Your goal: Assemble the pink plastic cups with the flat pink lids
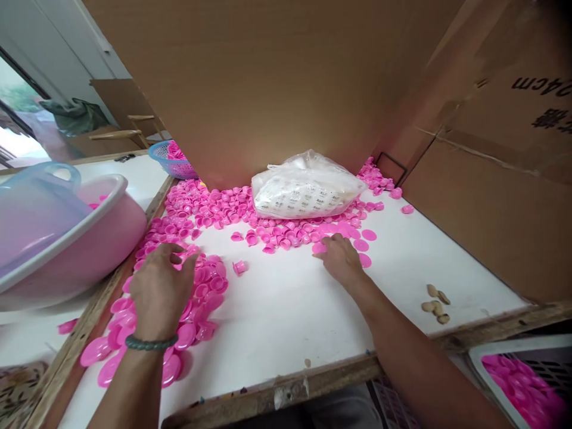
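Observation:
My left hand (161, 289), with a green beaded bracelet (151, 344) at the wrist, is over a heap of glossy pink plastic cup-shaped pieces (210, 280). Its thumb and forefinger are apart and nothing shows between them. My right hand (340, 257) is lowered to the white tabletop (277, 310), its fingers pinched at the edge of a flat pink disc (319, 248). More such discs (361, 245) lie just beyond and to the right of it. A single pink cup-shaped piece (240, 267) lies on its side between my hands.
A clear plastic bag of printed white packets (308, 189) rests among pink pieces against a cardboard wall (277, 89). At left stand a large basin (111, 220) and a blue basket (181, 169). Beige pebble-like bits (437, 307) lie right; a crate (518, 345) is below.

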### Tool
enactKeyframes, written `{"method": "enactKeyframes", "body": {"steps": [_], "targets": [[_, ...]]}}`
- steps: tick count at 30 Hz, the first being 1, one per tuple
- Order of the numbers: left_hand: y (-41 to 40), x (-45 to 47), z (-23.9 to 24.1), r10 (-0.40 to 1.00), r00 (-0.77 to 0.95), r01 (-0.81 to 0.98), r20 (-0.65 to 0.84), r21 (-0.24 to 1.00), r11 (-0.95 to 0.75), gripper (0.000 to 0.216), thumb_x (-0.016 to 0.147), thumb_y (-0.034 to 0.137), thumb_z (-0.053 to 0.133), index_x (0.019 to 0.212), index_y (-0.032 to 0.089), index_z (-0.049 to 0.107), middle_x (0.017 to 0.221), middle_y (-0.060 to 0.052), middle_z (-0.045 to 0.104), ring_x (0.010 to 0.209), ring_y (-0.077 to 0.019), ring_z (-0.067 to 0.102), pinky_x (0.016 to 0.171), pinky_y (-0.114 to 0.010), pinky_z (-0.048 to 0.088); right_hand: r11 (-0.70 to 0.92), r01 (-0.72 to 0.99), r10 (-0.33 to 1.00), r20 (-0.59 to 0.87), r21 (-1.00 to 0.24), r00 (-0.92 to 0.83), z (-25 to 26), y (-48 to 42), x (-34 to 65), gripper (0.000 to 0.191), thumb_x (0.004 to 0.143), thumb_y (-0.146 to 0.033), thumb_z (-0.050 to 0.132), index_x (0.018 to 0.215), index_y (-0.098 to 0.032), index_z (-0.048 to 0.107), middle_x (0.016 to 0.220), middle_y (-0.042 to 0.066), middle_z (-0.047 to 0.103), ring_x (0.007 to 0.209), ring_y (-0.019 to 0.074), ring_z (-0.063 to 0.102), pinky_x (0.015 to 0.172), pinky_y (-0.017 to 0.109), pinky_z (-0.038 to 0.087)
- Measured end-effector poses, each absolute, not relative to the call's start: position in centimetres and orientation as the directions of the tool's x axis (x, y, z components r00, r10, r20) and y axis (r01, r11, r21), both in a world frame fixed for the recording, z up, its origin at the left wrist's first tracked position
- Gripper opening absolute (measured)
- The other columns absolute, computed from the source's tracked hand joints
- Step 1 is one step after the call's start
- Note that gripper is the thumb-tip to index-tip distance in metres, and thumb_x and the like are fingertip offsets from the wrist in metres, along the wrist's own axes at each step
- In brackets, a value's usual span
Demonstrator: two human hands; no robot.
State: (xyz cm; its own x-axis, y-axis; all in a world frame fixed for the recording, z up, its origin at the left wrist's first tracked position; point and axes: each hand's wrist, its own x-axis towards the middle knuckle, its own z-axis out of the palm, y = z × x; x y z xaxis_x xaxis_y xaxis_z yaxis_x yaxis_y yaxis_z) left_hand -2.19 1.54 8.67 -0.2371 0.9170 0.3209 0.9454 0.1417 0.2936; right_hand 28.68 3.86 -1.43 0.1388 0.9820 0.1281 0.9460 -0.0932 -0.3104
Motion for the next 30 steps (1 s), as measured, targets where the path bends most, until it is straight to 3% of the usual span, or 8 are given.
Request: {"method": "enactKeyframes", "body": {"steps": [3,7,10,12,15,19,25,30], "targets": [[2.1,0.6,7.2,0.980,-0.111,0.895,0.167,0.446,0.025,0.026,0.079,0.042,0.051,0.091,0.019,0.056,0.083,-0.007,0.062,0.062,-0.0188,0.057,0.049,-0.028,0.041,0.030,0.903,0.999,0.023,-0.429,-0.023,-1.2,3.1,26.7,0.011,0.076,-0.028,0.064,0.083,-0.019,0.065,0.084,0.008,0.056,0.074,0.0196,0.052,0.051,0.026,0.037],[2.7,4.7,3.8,0.993,0.115,0.862,0.040,0.493,-0.120,0.019,0.076,0.035,0.056,0.086,0.019,0.059,0.081,-0.004,0.062,0.066,-0.0165,0.058,0.057,-0.026,0.041,0.239,0.809,0.966,0.047,-0.537,-0.253,-1.1,2.1,24.5,0.014,0.074,-0.032,0.067,0.083,-0.021,0.066,0.082,0.003,0.056,0.075,0.0159,0.053,0.057,0.025,0.041],[2.3,5.8,1.7,0.973,0.231,0.822,-0.025,0.540,-0.181,0.028,0.075,0.040,0.057,0.092,0.018,0.059,0.086,-0.006,0.061,0.066,-0.0165,0.057,0.057,-0.026,0.041,0.409,0.764,0.911,0.171,-0.498,-0.376,-1.1,2.1,23.7,0.013,0.081,-0.026,0.059,0.090,-0.020,0.066,0.082,0.003,0.057,0.076,0.0147,0.052,0.059,0.025,0.041],[1.8,5.8,0.6,0.960,0.279,0.802,-0.037,0.559,-0.211,0.037,0.074,0.045,0.057,0.098,0.017,0.058,0.090,-0.007,0.059,0.066,-0.0165,0.055,0.059,-0.027,0.041,0.477,0.783,0.877,0.272,-0.400,-0.396,-1.2,2.8,23.4,0.022,0.085,-0.014,0.050,0.102,-0.019,0.062,0.092,0.006,0.057,0.081,0.0153,0.051,0.061,0.025,0.040],[1.3,5.7,-0.5,0.933,0.361,0.770,0.008,0.563,-0.302,0.042,0.072,0.044,0.061,0.105,0.018,0.056,0.098,-0.008,0.056,0.071,-0.0165,0.055,0.061,-0.028,0.042,0.476,0.859,0.847,0.362,-0.191,-0.389,-1.5,4.5,23.0,0.036,0.084,-0.002,0.042,0.111,-0.021,0.056,0.106,0.008,0.054,0.088,0.0181,0.048,0.063,0.028,0.036],[1.5,5.7,-1.6,0.923,0.381,0.739,0.064,0.579,-0.345,0.028,0.075,0.035,0.061,0.098,0.019,0.057,0.095,-0.006,0.055,0.072,-0.0154,0.054,0.063,-0.027,0.042,0.440,0.895,0.856,0.336,-0.076,-0.392,-2.1,6.0,22.7,0.026,0.084,-0.003,0.041,0.093,-0.018,0.060,0.092,0.006,0.055,0.079,0.0171,0.045,0.057,0.027,0.029],[2.0,5.3,-2.3,0.949,0.288,0.725,0.129,0.618,-0.304,0.025,0.077,0.027,0.058,0.101,0.018,0.056,0.091,-0.004,0.057,0.066,-0.0134,0.053,0.061,-0.026,0.042,0.356,0.921,0.906,0.297,-0.157,-0.300,-2.1,6.0,22.6,0.021,0.085,-0.008,0.039,0.082,-0.016,0.058,0.084,0.005,0.051,0.074,0.0151,0.043,0.051,0.025,0.025],[2.0,5.1,-2.5,0.952,0.261,0.713,0.159,0.633,-0.301,0.027,0.077,0.025,0.056,0.103,0.017,0.055,0.089,-0.004,0.060,0.068,-0.0143,0.054,0.060,-0.026,0.042,0.296,0.901,0.945,0.232,-0.318,-0.228,-2.2,6.4,23.2,0.020,0.086,-0.013,0.039,0.082,-0.017,0.058,0.085,0.004,0.050,0.072,0.0139,0.046,0.053,0.023,0.033]]}}
